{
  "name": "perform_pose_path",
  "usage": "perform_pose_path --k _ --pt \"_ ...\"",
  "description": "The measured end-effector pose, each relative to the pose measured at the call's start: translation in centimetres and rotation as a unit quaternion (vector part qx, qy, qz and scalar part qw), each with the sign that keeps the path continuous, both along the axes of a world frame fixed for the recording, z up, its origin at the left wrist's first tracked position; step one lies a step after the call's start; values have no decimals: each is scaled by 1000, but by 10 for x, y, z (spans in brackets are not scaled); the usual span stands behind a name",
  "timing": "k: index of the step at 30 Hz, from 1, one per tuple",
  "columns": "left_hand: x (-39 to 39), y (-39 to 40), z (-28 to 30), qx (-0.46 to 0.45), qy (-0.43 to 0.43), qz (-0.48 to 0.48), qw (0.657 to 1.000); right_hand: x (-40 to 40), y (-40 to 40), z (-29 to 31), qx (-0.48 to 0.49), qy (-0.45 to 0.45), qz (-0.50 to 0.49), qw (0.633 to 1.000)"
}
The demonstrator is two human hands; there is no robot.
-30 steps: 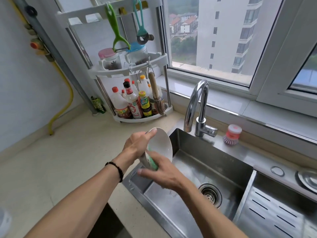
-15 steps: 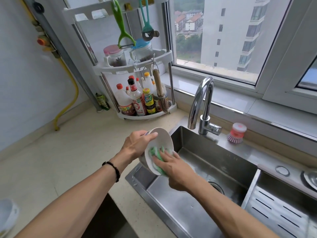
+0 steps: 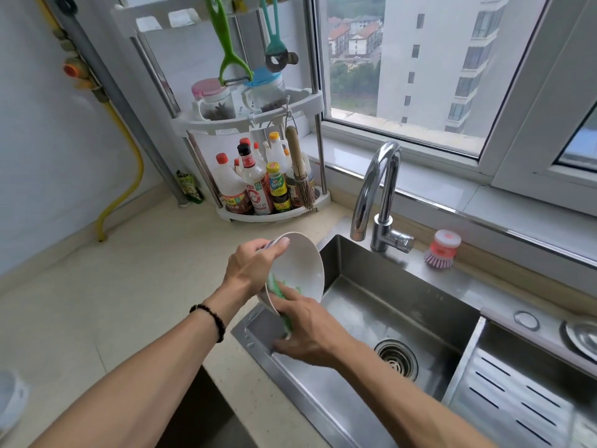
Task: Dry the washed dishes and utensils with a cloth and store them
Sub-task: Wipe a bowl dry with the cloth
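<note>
Since half a second ago, the right hand (image 3: pixel 307 331) has been sliding down from inside the bowl (image 3: pixel 298 268) toward its lower rim, and the green cloth (image 3: pixel 277 287) is now bunching at the bottom of the bowl's hollow, with a strip trailing below the rim. The left hand (image 3: pixel 250 268) is gripping the white bowl by its upper left edge, thumb lying over the rim and fingers behind, tilting it so the opening is facing right. The right hand is pressing the cloth against the bowl's lower inside, fingers closed on the fabric. The bowl is hanging in the air over the left end of the steel sink (image 3: pixel 381 305), just above the seam where sink and table (image 3: pixel 106 302) are meeting. A black bead bracelet (image 3: pixel 211 320) is sitting on the left wrist. Behind the sink, the faucet (image 3: pixel 379 195) is standing upright, with a pink dish brush (image 3: pixel 442 250) resting to its right on the ledge. A corner rack (image 3: pixel 258 124) holding bottles is standing at the back of the table.
</note>
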State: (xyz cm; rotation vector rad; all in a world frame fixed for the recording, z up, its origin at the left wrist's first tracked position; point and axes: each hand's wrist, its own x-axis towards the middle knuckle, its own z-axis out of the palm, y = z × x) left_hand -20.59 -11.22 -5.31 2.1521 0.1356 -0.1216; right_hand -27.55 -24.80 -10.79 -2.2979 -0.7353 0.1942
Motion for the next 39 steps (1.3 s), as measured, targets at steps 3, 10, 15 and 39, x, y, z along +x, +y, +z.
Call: perform_pose_path --k 3,10,15,39 --pt "5 13 4 -23 51 -71 996 9 -21 -17 -97 -113 -2 989" --pt "16 16 17 -6 44 -81 996 -1 -1 2 -57 -56 19 997" --pt "18 25 39 39 160 -159 974 9 -22 -15 -173 -242 13 955" --pt "-8 22 13 -144 -15 6 989 14 19 30 -152 -33 -20 988"
